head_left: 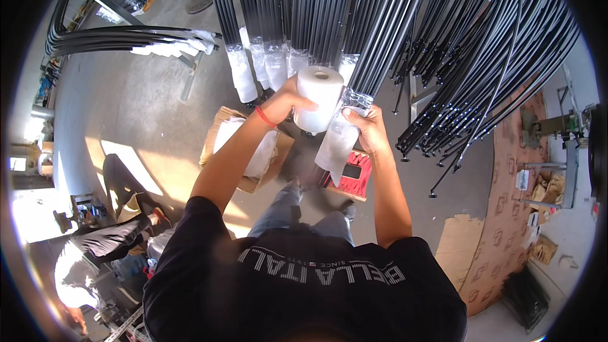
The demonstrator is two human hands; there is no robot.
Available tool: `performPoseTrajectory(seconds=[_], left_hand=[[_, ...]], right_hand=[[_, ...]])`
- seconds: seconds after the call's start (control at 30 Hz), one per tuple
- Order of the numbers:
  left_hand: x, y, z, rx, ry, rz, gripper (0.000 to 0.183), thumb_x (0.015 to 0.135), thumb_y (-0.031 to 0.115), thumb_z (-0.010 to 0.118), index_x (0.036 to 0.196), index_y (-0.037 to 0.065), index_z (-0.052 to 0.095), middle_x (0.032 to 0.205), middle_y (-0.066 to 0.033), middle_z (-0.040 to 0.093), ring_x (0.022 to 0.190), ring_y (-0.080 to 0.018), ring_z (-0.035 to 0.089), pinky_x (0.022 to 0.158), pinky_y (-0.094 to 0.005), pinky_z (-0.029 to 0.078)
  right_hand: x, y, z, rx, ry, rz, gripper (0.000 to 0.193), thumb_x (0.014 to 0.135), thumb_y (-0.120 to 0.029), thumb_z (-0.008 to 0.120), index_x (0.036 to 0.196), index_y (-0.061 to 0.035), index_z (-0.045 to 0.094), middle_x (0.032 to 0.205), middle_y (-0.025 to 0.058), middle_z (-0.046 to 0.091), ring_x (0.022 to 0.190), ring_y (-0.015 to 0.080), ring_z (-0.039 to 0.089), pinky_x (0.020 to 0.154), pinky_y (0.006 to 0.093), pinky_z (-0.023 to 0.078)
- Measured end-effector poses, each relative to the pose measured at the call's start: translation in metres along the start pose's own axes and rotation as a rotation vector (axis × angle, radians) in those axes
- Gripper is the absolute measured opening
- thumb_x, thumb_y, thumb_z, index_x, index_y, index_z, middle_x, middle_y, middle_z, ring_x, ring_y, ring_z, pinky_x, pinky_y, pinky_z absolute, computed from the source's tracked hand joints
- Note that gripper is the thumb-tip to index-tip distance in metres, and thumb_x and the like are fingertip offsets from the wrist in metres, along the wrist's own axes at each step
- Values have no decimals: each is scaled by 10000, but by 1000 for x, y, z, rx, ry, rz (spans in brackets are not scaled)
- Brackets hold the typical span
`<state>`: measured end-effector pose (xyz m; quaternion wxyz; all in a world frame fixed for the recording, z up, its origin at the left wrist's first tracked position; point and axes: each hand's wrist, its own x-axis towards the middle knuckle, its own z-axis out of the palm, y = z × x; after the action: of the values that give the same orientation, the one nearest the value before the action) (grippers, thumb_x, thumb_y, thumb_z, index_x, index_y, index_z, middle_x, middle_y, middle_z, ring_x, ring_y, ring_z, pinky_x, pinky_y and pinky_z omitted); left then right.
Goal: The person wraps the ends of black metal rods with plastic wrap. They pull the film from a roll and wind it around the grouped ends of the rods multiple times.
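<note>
My left hand (292,102) is closed around a white roll of plastic film (320,94), its cardboard core facing up. My right hand (371,128) grips crinkled clear plastic film (337,145) at the lower end of a bundle of black rods (383,41). The thumb presses on the film while most of the fingers are hidden behind it. A loose flap of film hangs below, close beside the roll. To the left, several other rod bundles end in white film wrapping (240,75).
An open cardboard box (278,152) holding white material and a red box (352,180) sit below my hands. Many unwrapped black rods (481,82) hang at the right; curved ones (120,41) rest on a rack at the left. Another person (95,259) is at the lower left.
</note>
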<state>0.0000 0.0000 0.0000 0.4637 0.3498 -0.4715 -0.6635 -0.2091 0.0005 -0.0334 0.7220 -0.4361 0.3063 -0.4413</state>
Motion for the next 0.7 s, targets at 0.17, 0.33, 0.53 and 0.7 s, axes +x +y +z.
performPoseTrajectory(seconds=[0.17, 0.33, 0.53, 0.7], left_hand=[[-2, 20, -20, 0, -105, 17, 766, 482, 142, 703, 1180, -6, 428, 1095, -80, 534, 1013, -175, 500, 883, -304, 393], [-26, 11, -21, -78, -156, -45, 826, 455, 188, 739, 1188, -13, 414, 1112, -89, 522, 1021, -180, 494, 899, -308, 375], [-32, 4, 14, -64, -203, -9, 846, 447, 225, 781, 1172, -18, 421, 1084, -77, 520, 1006, -158, 480, 885, -290, 361], [-30, 16, 23, 68, -308, -82, 835, 479, 232, 792, 1185, 2, 411, 1091, -66, 511, 1000, -151, 480, 876, -292, 368]], right_hand=[[14, -21, 11, 193, -20, 3, 187, 739, -17, 600, 922, 23, 598, 882, 107, 630, 803, 171, 593, 734, 289, 471], [4, -9, 22, 111, 19, -4, 224, 718, 20, 601, 942, 25, 581, 835, 115, 630, 778, 181, 602, 730, 304, 473], [9, -8, 32, 9, 233, -18, 159, 677, 13, 638, 835, -3, 637, 759, 65, 637, 659, 131, 594, 625, 258, 467], [9, -8, 33, 78, 233, 57, 136, 695, 10, 609, 826, -3, 642, 750, 57, 636, 634, 124, 590, 586, 257, 468]])
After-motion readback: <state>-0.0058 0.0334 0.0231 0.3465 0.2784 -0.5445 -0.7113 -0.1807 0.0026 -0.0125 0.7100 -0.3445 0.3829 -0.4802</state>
